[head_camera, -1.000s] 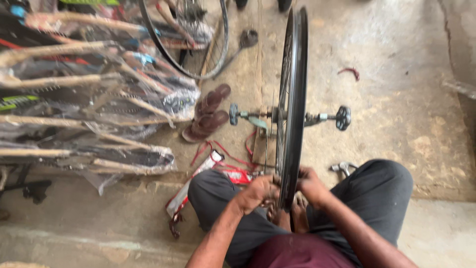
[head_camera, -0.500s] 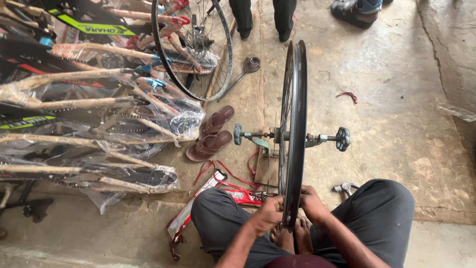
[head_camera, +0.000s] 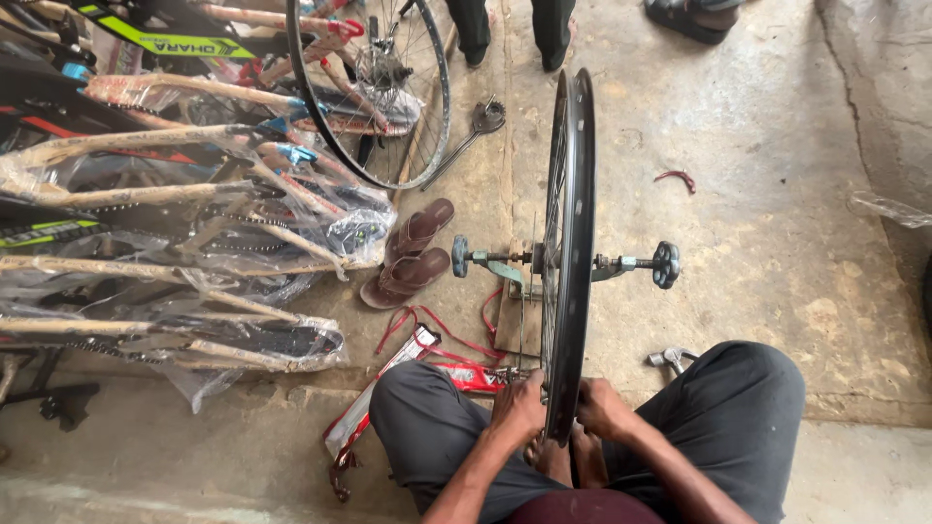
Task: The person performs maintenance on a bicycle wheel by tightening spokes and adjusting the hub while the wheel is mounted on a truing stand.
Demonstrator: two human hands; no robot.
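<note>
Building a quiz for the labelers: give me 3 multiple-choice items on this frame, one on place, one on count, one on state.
1. Where does the pair of brown sandals lie?
A. On the floor left of the black wheel rim
B. On the person's lap
C. Hung on the rim

2. How many hands touch the rim?
A. None
B. One
C. Two

3. How does the rim stand?
A. Flat on the floor
B. Upright on an axle stand
C. Leaning on the wrapped bicycle frames

Answers: 1 A, the sandals sit on concrete beside the stand's left end. 2 C, left hand and right hand flank the rim's lower edge. 3 B, the axle runs through its hub, rim edge-on.
</note>
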